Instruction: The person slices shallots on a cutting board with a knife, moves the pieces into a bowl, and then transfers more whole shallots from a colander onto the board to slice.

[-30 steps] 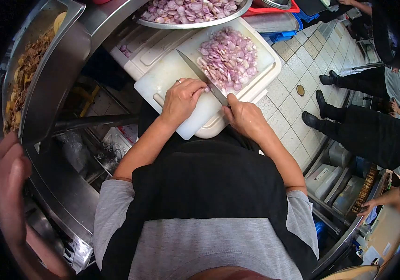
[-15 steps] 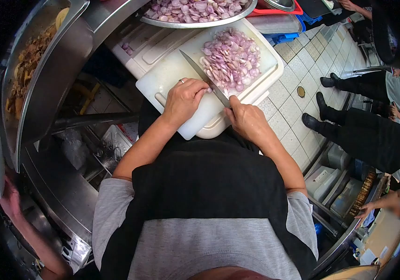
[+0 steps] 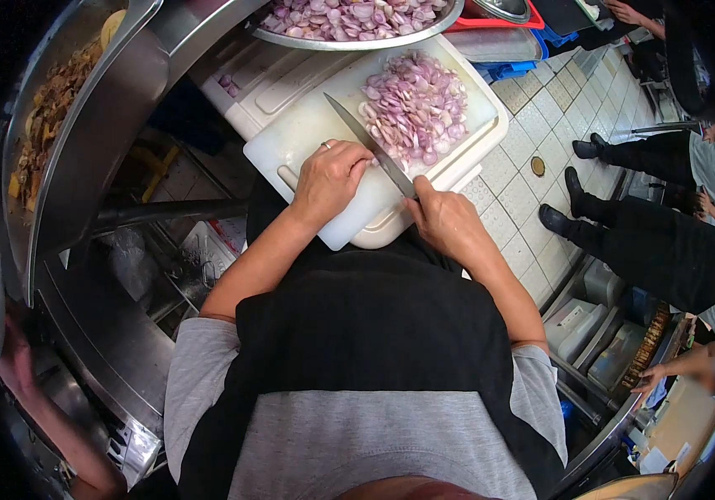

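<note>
hands at work on a white cutting board (image 3: 291,146), seen from above. right hand (image 3: 449,221) is closed fully round the handle of a knife (image 3: 370,146) — the blade runs diagonally away from it toward the upper left. left hand (image 3: 328,179) sits just left of the blade, fingers curled down on the board; whatever they pin is hidden, so its hold cannot be told. pile of sliced shallots (image 3: 416,104) lies on the blade's right side, against it — nearer the right hand. metal bowl (image 3: 349,46) of more pieces sits beyond the board.
</note>
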Available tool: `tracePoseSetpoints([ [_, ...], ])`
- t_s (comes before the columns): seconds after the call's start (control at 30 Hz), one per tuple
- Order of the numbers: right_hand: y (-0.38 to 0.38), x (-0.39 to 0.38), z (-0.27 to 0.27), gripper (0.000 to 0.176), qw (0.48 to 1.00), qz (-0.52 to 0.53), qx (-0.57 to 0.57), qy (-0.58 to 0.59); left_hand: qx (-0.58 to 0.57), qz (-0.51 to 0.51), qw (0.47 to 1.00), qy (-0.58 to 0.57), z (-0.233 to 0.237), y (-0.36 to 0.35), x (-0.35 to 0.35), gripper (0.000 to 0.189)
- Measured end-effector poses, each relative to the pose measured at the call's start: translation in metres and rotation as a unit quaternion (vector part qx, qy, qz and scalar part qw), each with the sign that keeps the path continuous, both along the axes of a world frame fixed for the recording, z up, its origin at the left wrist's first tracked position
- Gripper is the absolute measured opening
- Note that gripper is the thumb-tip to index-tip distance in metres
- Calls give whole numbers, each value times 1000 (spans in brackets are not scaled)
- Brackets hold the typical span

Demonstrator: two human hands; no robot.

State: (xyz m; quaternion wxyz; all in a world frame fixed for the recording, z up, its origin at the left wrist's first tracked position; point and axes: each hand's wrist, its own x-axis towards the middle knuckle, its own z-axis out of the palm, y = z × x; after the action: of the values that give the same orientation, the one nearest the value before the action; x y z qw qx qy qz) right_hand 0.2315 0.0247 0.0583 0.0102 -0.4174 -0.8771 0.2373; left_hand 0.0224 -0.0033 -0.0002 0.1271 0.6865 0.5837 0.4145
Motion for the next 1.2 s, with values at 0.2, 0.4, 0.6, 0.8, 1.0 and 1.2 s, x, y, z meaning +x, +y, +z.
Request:
tracePoseSetpoints([
  [0.2,-15,10,19,24,999,-9,-19,-27,6,3,1000,8,-1,0,1,5],
  [0.4,-2,-6,-15,24,999,-18,3,28,9,6,1000,7,-2,0,1,5],
  [0.6,-10,6,19,25,1000,-5,-22,-5,6,2,1000,6,-4,0,0,6],
  [0.8,-7,-4,-5,26,999,-11,-36,1,10,4,1000,8,-2,-1,1,7],
  [1.0,10,-10,-15,28,995,-34,-87,31,42,-2,998,49,1,-1,5,10],
  [1.2,14,-5,-13,29,997,-15,-76,15,39,-6,993,109,3,-3,5,14],
])
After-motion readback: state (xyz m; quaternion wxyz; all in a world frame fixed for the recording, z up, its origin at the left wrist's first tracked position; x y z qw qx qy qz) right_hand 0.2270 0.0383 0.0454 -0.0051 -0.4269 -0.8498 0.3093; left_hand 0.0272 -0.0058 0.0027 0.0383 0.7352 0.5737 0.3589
